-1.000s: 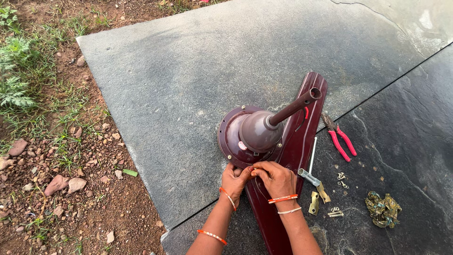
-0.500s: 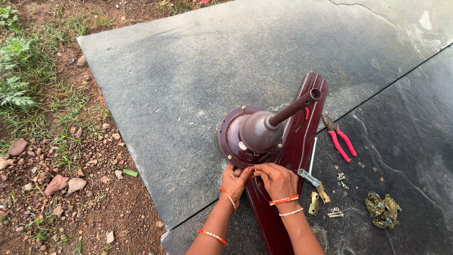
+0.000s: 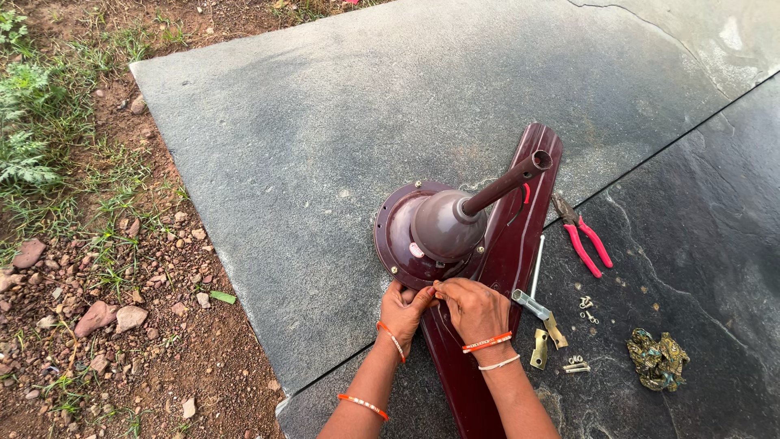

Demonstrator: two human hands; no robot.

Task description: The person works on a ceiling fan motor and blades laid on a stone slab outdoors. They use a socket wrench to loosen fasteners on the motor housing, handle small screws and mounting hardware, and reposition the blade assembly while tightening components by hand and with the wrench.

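Both hands meet at the near rim of the maroon fan motor housing (image 3: 426, 236), which sits at 12 o'clock from them. Left hand (image 3: 402, 309) and right hand (image 3: 475, 307) have fingertips pinched together at the rim; what they pinch is too small to tell. Housing is round w/ a domed cap and a downrod (image 3: 504, 185) tilting to 2 o'clock, lying on a maroon blade (image 3: 508, 260). Red-handled pliers (image 3: 585, 237) at 2 o'clock. Surface: grey stone slab (image 3: 325, 122) outdoors, dirt & grass at 9 o'clock.

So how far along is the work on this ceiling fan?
One maroon blade already lies against the motor housing. Both hands, left hand and right hand, work at the housing's near rim. Loose screws, brackets and pliers lie unused on the slab; no other blades are visible.
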